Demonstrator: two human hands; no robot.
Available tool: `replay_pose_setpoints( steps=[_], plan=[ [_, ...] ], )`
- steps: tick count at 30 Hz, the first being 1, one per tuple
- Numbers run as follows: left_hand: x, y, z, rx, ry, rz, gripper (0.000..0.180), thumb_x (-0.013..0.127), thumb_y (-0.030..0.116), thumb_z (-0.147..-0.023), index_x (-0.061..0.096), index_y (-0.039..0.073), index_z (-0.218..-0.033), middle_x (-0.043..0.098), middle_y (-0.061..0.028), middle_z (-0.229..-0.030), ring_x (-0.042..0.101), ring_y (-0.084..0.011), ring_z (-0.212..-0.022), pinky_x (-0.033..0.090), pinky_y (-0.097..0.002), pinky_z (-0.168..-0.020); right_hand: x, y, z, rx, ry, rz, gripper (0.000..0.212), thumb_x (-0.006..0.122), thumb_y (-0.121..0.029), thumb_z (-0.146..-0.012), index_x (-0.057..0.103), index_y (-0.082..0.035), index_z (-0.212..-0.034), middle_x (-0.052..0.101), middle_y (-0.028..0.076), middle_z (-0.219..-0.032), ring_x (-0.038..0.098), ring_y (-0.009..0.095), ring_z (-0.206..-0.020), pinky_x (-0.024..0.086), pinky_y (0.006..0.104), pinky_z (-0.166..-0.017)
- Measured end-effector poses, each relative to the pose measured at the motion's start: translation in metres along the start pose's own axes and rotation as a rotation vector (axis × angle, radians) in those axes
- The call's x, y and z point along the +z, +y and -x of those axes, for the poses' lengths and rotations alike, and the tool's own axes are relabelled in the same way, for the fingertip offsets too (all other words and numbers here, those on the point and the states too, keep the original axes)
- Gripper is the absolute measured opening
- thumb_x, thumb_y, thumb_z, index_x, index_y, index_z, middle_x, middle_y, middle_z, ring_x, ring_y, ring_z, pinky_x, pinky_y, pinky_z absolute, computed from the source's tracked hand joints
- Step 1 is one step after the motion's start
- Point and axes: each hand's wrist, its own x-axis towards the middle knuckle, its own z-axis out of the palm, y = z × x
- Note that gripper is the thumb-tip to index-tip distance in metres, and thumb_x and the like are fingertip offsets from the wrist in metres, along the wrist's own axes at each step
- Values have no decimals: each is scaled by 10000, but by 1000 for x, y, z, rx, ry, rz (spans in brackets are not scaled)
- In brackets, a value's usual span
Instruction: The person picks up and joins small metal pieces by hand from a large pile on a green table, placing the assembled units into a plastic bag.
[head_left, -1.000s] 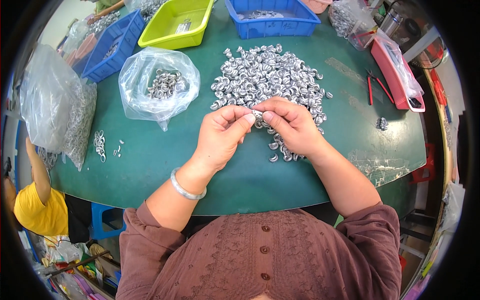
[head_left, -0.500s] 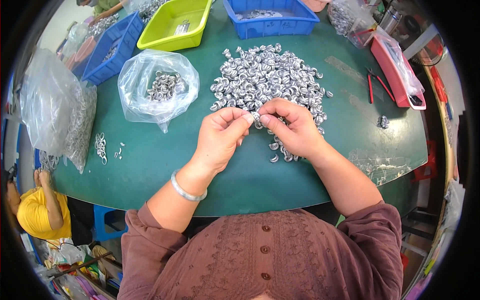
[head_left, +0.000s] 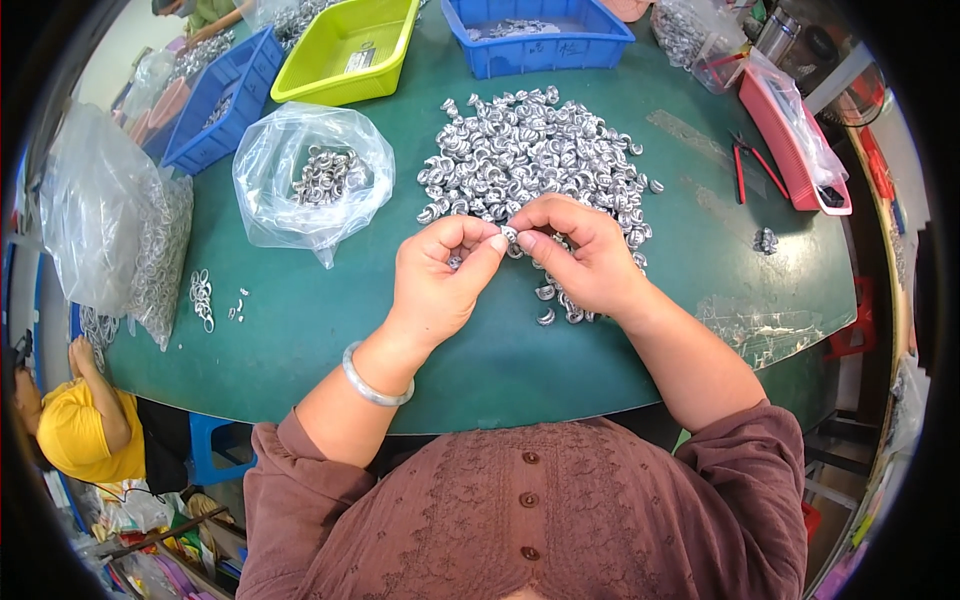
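Observation:
Between my two hands is a small curved silver metal piece [head_left: 510,237], pinched at the fingertips from both sides. My left hand [head_left: 447,270] is closed on its left side, and another bit of silver metal [head_left: 455,262] shows by the curled fingers. My right hand [head_left: 583,258] pinches the right side with thumb and forefinger. Just beyond the hands spreads a pile of similar curved silver pieces [head_left: 540,150], with a few loose ones below the right hand. To the left, an open clear plastic bag [head_left: 265,205] has several silver pieces in it.
Red-handled pliers [head_left: 741,170] lie at the right beside a pink basket [head_left: 790,140]. Blue bins [head_left: 540,60] and a lime bin [head_left: 345,55] stand at the back. A full bag of rings [head_left: 160,250] and loose rings [head_left: 202,298] are left. A person in yellow [head_left: 90,430] sits lower left.
My hands stay together, holding the small piece. A bit of metal now shows by my left fingers. The whole view has shifted very slightly.

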Motion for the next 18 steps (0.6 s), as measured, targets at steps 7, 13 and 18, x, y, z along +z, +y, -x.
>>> replay_pose_setpoints(
  steps=[7,13,18],
  plan=[
    [1,1,0,-27,7,-4,36,574,33,-801,599,10,-814,553,37,-694,462,-9,-611,373,-155,-538,-1,0,0,0,-12,20,92,560,-16,-778,581,-3,-867,572,59,-781,545,120,-679,439,239,-610],
    [-1,-2,-1,-177,5,66,74,566,100,-821,587,32,-799,522,47,-654,428,0,-549,331,-148,-476,-1,-3,0,56,-10,27,79,569,-30,-779,583,-1,-852,577,60,-764,545,120,-671,439,243,-597],
    [0,0,-2,-225,3,129,85,561,124,-825,580,45,-799,506,47,-631,411,-4,-519,318,-149,-456,0,-3,0,71,-5,25,76,571,-38,-779,584,-1,-843,577,60,-753,540,114,-664,439,244,-592]
  ],
)
